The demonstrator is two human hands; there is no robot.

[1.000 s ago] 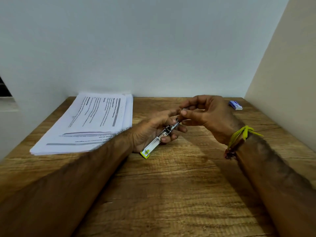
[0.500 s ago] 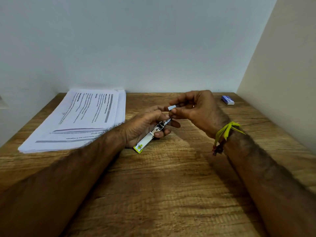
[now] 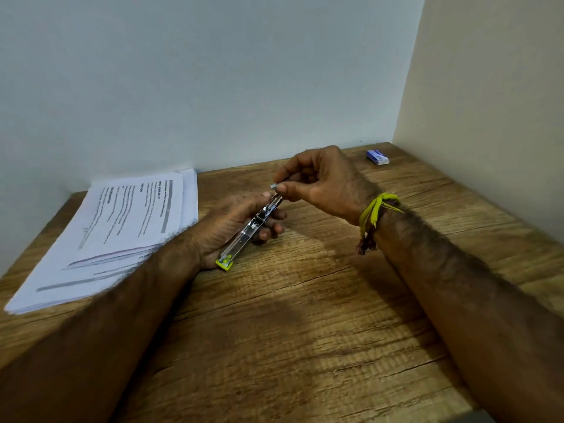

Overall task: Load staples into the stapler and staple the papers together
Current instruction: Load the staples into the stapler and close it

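Observation:
My left hand (image 3: 227, 225) grips a slim metal stapler (image 3: 248, 232) with a yellow-green rear end; its back rests on the table and its front tilts up. My right hand (image 3: 320, 181) pinches a small silver strip of staples (image 3: 273, 186) between thumb and forefinger, just above the stapler's front tip and slightly apart from it. A stack of printed white papers (image 3: 122, 227) lies on the left of the wooden table (image 3: 305, 331), next to my left forearm.
A small blue and white staple box (image 3: 377, 157) lies at the far right corner of the table, near the beige side wall. A pale wall closes off the back edge. A yellow thread band sits on my right wrist.
My right hand lifted the staple strip off the stapler's front end and holds it a little higher. The view has shifted, so the hands sit lower and more to the left.

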